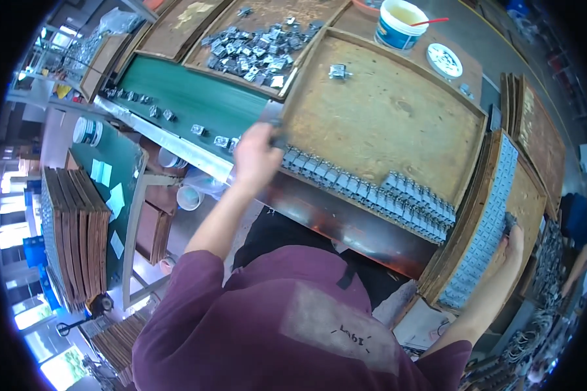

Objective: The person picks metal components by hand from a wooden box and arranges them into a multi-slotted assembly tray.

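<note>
My left hand (257,158) is closed over the end of a green conveyor belt (189,94), beside the tray's left corner. A dark small part (278,135), blurred by motion, is at its fingertips. Along the near edge of the wooden tray (385,98) stand rows of small grey metal parts (352,186), with a second, shorter row on the right. One loose part (338,72) lies near the tray's far left. At the right, my right hand (512,244) pinches a small dark grey part (510,223) beside a tray filled with tight rows of light grey parts (479,244).
Several parts (198,130) sit spaced along the belt. A heap of parts (257,52) fills a tray beyond it. A bucket (398,26) and a white round lid (444,60) stand behind the tray. Stacked wooden trays (78,228) are at left. Another person's arm (577,270) shows at far right.
</note>
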Demonstrator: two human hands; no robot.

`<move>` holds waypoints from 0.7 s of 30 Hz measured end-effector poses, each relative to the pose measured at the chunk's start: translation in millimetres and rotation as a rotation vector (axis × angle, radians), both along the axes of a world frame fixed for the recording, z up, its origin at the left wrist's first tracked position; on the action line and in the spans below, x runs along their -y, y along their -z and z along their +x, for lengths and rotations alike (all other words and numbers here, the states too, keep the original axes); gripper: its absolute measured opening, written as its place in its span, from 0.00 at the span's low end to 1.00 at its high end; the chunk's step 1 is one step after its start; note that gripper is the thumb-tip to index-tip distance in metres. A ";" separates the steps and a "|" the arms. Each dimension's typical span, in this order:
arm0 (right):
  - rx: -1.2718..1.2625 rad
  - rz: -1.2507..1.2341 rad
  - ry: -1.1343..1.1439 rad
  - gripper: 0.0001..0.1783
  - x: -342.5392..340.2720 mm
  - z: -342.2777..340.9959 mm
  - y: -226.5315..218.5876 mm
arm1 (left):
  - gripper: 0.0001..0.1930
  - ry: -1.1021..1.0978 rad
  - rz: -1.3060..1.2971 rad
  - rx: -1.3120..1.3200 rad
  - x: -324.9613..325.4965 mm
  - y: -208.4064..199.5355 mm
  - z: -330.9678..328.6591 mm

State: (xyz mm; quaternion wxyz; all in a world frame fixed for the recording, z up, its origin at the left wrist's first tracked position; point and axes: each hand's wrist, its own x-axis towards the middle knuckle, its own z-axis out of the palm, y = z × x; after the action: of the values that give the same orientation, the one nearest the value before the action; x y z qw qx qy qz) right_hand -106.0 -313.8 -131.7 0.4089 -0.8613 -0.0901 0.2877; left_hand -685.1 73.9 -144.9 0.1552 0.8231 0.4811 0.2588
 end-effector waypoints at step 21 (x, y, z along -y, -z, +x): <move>0.065 0.676 -0.042 0.16 -87.0 -242.2 -26.2 | 0.23 -0.307 -0.385 -0.300 -55.7 28.4 -93.4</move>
State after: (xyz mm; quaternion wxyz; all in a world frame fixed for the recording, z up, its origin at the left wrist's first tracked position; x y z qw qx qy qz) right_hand -348.2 -226.8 -105.4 0.6623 -0.6836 -0.2113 0.2222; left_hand -778.5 129.6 -173.3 0.1947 0.7252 0.6578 0.0588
